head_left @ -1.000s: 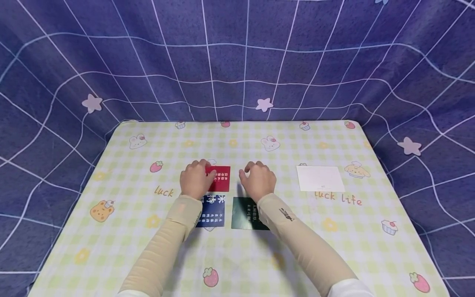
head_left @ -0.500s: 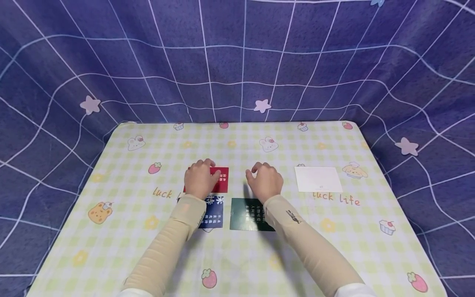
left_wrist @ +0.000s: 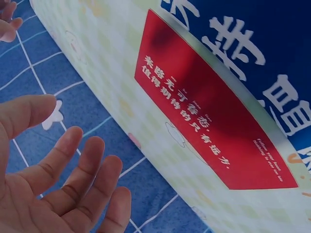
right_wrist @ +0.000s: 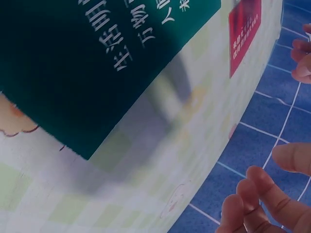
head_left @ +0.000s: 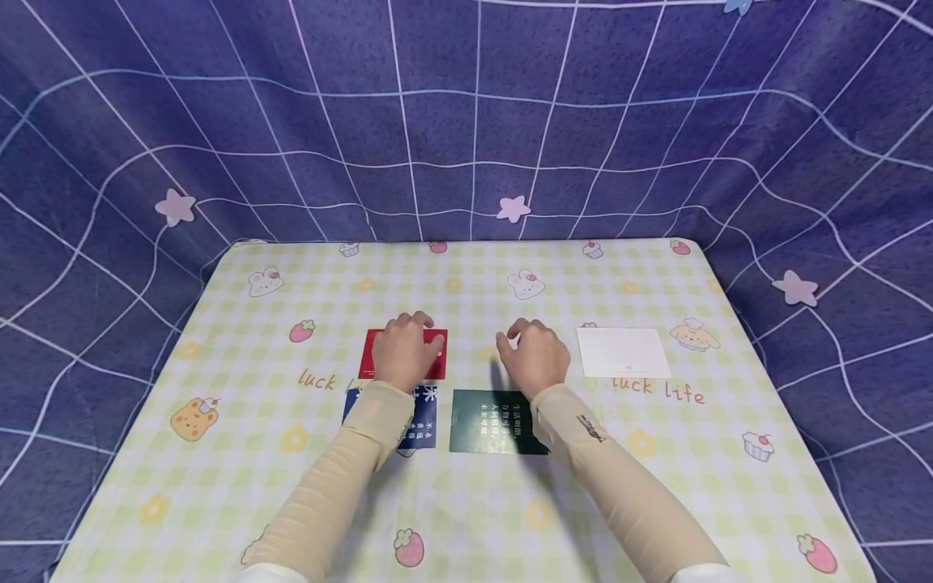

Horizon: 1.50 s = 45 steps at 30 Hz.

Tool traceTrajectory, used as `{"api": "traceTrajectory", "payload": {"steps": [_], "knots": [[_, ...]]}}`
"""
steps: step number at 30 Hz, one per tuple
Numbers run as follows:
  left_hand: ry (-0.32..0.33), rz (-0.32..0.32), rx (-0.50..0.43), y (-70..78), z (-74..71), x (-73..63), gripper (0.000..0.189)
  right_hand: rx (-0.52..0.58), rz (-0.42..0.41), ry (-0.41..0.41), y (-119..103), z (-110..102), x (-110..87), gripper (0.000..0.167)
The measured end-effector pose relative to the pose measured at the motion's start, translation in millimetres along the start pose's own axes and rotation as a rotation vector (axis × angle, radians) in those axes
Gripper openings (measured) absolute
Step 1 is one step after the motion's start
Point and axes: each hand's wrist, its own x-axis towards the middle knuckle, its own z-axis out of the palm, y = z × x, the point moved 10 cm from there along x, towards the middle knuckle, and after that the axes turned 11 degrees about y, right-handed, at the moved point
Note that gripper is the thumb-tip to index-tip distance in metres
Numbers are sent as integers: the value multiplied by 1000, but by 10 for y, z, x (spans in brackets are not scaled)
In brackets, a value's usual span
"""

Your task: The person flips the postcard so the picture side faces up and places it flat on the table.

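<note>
My left hand point(head_left: 406, 352) hovers over a red card point(head_left: 368, 356) with white writing; its fingers are loosely bent and hold nothing. In the left wrist view the red card point(left_wrist: 209, 111) lies flat, apart from the fingers. A blue card point(head_left: 421, 427) with white characters lies nearer me, partly covered by the left forearm. My right hand point(head_left: 535, 356) is in the air to the right, its relaxed fingers holding nothing. Below it lies a dark green card point(head_left: 484, 421) with white characters, its right end under the sleeve. A blank-looking white card point(head_left: 624, 353) lies farther right.
The table is covered by a green-and-white checked cloth point(head_left: 466, 510) printed with strawberries, cupcakes and animal faces. A dark blue curtain point(head_left: 466, 121) with white grid lines and stars hangs behind and along both sides of the table.
Both hands have shifted to the right. More of the red card's left side and of the green card now shows. The cards lie where they were, and nothing was picked up.
</note>
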Motion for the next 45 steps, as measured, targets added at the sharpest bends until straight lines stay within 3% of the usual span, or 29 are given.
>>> {"api": "traceTrajectory", "payload": {"steps": [21, 45], "knots": [[-7, 37, -12, 228, 115, 30, 31, 0, 46, 13, 284, -128, 17, 26], [-31, 102, -31, 608, 332, -32, 31, 10, 108, 36, 698, -232, 29, 28]]}}
